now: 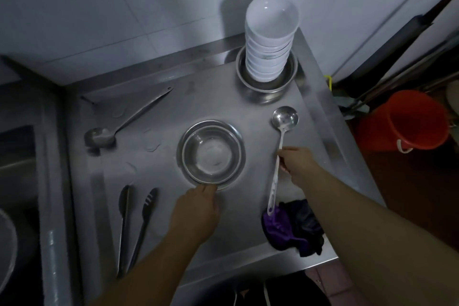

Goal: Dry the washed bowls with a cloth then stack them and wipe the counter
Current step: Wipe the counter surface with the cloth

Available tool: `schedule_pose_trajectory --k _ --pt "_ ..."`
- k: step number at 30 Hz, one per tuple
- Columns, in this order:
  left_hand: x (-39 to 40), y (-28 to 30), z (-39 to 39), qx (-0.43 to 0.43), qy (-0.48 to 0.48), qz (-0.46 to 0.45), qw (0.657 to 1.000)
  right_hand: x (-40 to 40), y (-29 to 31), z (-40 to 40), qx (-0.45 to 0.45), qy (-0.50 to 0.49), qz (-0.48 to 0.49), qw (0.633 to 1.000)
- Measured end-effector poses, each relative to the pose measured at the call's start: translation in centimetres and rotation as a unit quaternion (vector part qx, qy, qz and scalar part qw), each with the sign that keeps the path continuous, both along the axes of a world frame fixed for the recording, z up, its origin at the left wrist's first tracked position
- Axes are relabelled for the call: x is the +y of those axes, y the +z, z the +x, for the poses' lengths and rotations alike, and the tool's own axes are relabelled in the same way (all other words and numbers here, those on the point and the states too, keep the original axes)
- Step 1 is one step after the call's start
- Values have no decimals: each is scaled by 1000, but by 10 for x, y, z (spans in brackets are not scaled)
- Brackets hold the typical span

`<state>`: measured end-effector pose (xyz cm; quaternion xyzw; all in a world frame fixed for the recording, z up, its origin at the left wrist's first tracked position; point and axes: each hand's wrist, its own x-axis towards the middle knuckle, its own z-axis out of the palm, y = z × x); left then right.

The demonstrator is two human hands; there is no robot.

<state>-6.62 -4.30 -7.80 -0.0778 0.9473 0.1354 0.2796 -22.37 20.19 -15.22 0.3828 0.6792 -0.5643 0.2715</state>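
Left hand (196, 213) at steel bowl (211, 154) rim, right hand (298, 164) gripping ladle (283, 129).

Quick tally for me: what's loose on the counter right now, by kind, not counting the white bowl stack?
Steel bowls: 3, two nested at centre, one under the white stack
Ladles: 2
Tongs: 1
Cloths: 1
Total: 7
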Motion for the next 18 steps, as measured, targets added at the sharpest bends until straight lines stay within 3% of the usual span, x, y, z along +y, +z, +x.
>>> schedule_pose_trajectory --k 12,18 --pt "12 -4 -13 -17 25 2 1000 8 -18 -22 -5 22 37 999" --pt "3 -7 -5 -18 26 1 999 -3 -15 -22 22 115 155 981"
